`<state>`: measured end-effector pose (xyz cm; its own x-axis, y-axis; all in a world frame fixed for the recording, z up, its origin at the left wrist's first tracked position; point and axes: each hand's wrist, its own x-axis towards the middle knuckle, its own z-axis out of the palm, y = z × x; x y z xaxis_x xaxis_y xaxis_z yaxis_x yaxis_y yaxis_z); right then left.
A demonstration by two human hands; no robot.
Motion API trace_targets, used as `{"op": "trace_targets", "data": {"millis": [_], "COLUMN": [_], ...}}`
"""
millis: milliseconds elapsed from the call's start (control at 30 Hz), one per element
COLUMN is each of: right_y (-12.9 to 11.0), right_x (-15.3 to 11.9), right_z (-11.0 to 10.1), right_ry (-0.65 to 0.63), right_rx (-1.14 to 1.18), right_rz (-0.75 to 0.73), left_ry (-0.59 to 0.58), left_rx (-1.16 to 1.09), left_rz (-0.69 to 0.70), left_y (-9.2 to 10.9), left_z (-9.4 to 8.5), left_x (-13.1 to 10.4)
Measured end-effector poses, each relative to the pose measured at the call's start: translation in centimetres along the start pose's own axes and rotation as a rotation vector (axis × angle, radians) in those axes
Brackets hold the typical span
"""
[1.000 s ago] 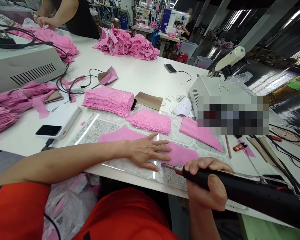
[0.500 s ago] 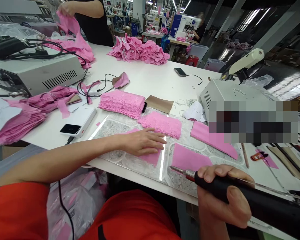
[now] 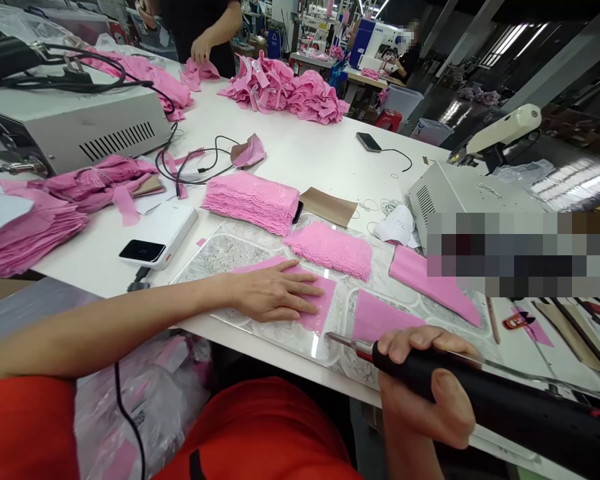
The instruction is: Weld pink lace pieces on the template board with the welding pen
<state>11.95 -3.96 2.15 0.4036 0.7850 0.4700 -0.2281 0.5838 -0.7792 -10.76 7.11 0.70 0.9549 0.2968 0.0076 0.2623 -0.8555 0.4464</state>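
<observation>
My left hand point(image 3: 275, 293) lies flat, fingers spread, on a pink fabric piece point(image 3: 326, 293) over a patterned glass-like board point(image 3: 307, 343). Part of the piece is hidden under the palm. In my right hand point(image 3: 425, 380) is a thick black-handled tool point(image 3: 520, 413) with a narrow metal tip. That tip points left, close to the piece's lower right corner; whether it touches, I cannot tell. Another pink piece point(image 3: 385, 317) lies beyond the tool. Behind my left hand are a scalloped pink stack point(image 3: 333, 250) and a taller pink stack point(image 3: 250, 203).
Grey metal boxes stand at left point(image 3: 75, 127) and right point(image 3: 455, 193). A white power bank point(image 3: 173, 233) carries a phone point(image 3: 143, 251). Orange snips point(image 3: 517, 321) lie at right. Across the white table point(image 3: 300, 147), a person in black handles pink cloth point(image 3: 200, 72).
The tool tip has shifted left toward the fabric corner. My left hand has drawn back left, showing more of the piece. The person opposite has lowered the pink cloth to the table.
</observation>
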Motion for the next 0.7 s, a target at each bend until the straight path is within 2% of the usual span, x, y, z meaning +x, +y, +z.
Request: {"op": "trace_targets", "data": {"millis": [333,700], "right_y": [0.02,0.45], "right_x": [0.07,-0.03], "right_z": [0.43,0.69], "right_ry": [-0.009,-0.039], "right_rx": [-0.007,-0.003], "right_rz": [0.019,0.033], "left_ry": [0.071,0.084], "left_rx": [0.044,0.044], "left_rz": [0.064,0.068], "left_y": [-0.56,-0.46], "left_z": [0.65,0.6], "left_x": [-0.14,-0.19]}}
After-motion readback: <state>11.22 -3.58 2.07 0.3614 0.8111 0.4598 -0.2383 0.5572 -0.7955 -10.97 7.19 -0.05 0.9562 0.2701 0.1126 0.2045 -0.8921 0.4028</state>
